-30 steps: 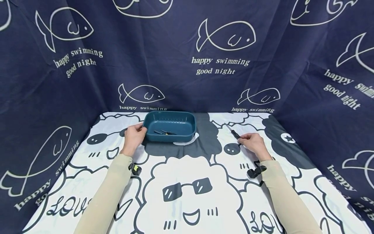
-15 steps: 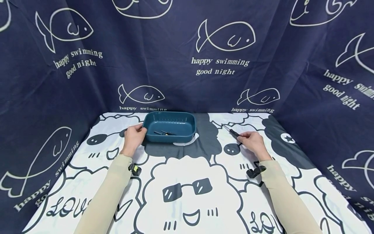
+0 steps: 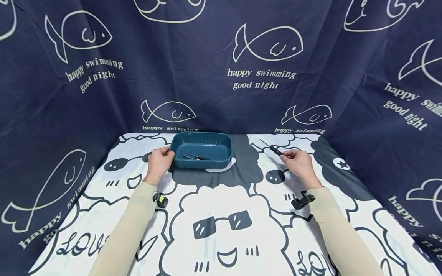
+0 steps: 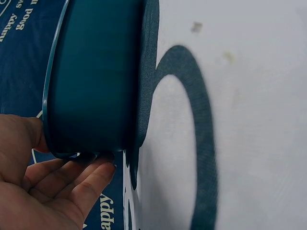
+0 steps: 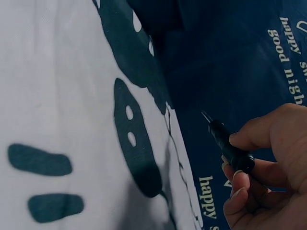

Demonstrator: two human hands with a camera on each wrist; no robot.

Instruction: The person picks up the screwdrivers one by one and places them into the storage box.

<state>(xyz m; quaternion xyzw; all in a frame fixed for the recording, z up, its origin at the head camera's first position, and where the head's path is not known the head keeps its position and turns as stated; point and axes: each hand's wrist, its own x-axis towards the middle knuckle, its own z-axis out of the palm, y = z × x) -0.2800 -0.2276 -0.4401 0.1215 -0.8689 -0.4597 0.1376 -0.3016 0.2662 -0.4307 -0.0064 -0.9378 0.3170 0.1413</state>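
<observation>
A dark teal rectangular tray (image 3: 203, 164) stands near the back of the cloth. At its left end, my left hand (image 3: 159, 163) holds it, thumb on the rim and fingers curled against the outer end wall, as the left wrist view (image 4: 53, 187) shows. To the right of the tray, my right hand (image 3: 299, 164) pinches a screwdriver (image 3: 276, 150) by its black handle between thumb and fingers. The thin metal shaft points away and to the left. In the right wrist view the screwdriver handle (image 5: 224, 140) sits raised in front of the dark curtain.
Inside the tray lie several small slim tools (image 3: 198, 157), black with a bit of yellow. A white cloth with sheep drawings (image 3: 224, 199) covers the table. Navy curtains (image 3: 214, 69) with fish prints rise behind and along both sides.
The screwdriver has swung in my right hand: its tip now points further left and away, and the handle lies flatter. My left hand and the tray hold their place.
</observation>
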